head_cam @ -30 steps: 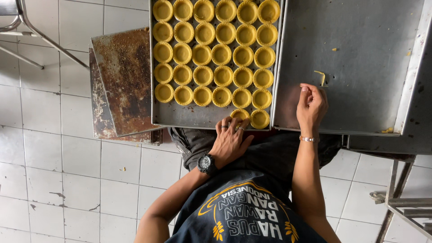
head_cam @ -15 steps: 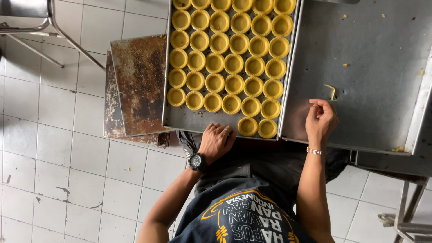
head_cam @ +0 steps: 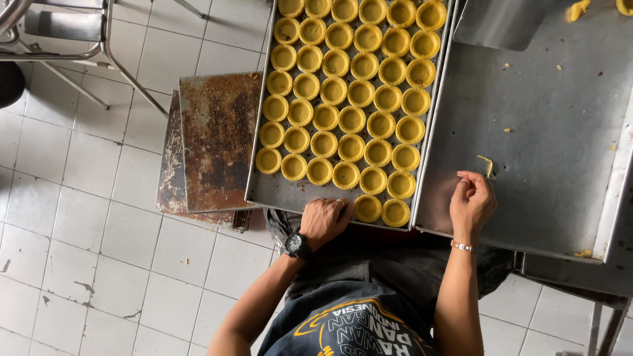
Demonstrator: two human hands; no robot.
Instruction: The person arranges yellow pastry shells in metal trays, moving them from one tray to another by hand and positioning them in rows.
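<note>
A steel baking tray (head_cam: 290, 194) holds several rows of yellow tart shells (head_cam: 349, 92). My left hand (head_cam: 326, 221), with a black watch on its wrist, lies at the tray's near rim with its fingers curled over the edge. It sits just left of the two nearest shells (head_cam: 381, 211). My right hand (head_cam: 471, 201), with a thin bracelet, rests on the flat steel worktop (head_cam: 554, 132). Its fingers are curled in, thumb against forefinger, and nothing shows between them. A small strip of yellow dough (head_cam: 486, 165) lies just beyond its fingertips.
Two rusty flat trays (head_cam: 214, 138) are stacked to the left of the baking tray, above the white tiled floor (head_cam: 86, 217). Metal chair legs (head_cam: 79, 39) stand at the top left. A steel sheet (head_cam: 501, 23) and dough scraps (head_cam: 577, 10) lie at the top right.
The view has shifted, so the trays sit further right and lower in frame. My left hand went from spread fingers to curled at the tray rim. My right hand stays by the dough strip.
</note>
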